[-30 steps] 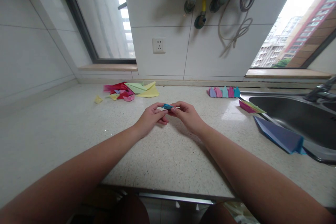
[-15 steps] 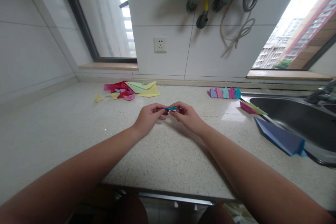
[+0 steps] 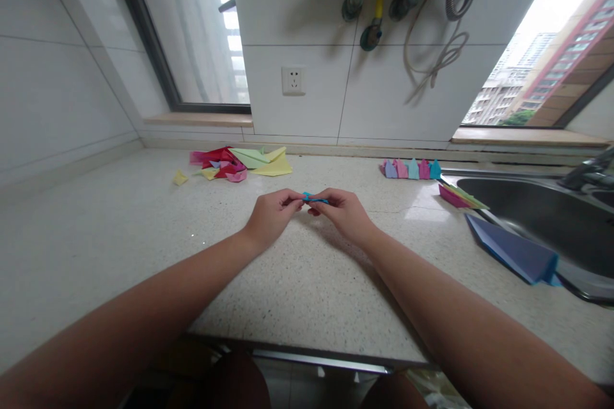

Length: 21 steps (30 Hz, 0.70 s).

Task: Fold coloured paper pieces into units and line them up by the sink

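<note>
A small piece of folded blue paper (image 3: 316,199) is held between my two hands, a little above the speckled countertop (image 3: 288,294). My left hand (image 3: 273,214) pinches its left end between thumb and fingers. From the other side my right hand (image 3: 343,211) grips the right part, thumb against the fingers. Much of the paper is hidden by the fingertips, so its exact folded shape cannot be made out.
Back left lies a pile of coloured folded papers (image 3: 225,163), with a small yellow piece (image 3: 180,177) beside it. Several small paper figures (image 3: 412,169) stand in a row back right. Folded papers (image 3: 460,197) and a large blue folded paper (image 3: 513,249) lie by the sink (image 3: 508,198).
The blue paper has shifted and tilted slightly in my fingers, and its left end shows more. My left fingers have closed up around it; the objects on the counter stay put.
</note>
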Tool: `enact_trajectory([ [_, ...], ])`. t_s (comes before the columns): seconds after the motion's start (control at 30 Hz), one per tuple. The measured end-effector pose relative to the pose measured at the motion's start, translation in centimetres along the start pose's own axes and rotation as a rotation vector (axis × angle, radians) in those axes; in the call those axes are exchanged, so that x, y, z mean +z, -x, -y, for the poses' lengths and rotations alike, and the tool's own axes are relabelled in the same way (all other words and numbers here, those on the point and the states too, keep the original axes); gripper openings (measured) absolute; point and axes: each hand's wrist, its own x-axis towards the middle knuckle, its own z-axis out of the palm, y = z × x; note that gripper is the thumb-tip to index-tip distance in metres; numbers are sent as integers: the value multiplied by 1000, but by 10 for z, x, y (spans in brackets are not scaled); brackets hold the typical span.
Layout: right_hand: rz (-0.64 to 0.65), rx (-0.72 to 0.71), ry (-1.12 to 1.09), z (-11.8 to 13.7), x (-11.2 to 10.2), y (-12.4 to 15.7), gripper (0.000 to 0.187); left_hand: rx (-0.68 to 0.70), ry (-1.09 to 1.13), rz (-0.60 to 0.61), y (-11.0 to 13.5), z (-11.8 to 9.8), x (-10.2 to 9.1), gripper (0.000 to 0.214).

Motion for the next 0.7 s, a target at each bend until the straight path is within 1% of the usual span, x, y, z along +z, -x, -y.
enact_trajectory([
  [0.1, -10, -12, 51, 2, -1, 0, 16, -26, 103, -5, 1, 1, 4, 18],
  [0.2, -13, -23, 105, 5, -3, 0, 15, -86, 238, 0, 1, 3, 7, 19],
  [0.27, -13, -35, 136, 5, -5, 0, 14, -124, 344, 35, -1, 4, 8, 21],
  [0.33, -4, -43, 139, 5, -6, 0, 14, -128, 419, 90, -3, 4, 7, 25],
  [0.4, 17, -33, 89, 4, -8, 0, 15, -111, 453, 137, -5, 5, 6, 29],
  [0.5, 77, 25, -52, 4, -8, 0, 18, -106, 464, 184, -6, 5, 4, 26],
  [0.6, 112, 65, -144, 5, -9, 1, 20, -135, 491, 206, -5, 6, 3, 26],
  [0.7, 121, 72, -178, 6, -9, 1, 21, -173, 517, 213, -5, 6, 4, 30],
])
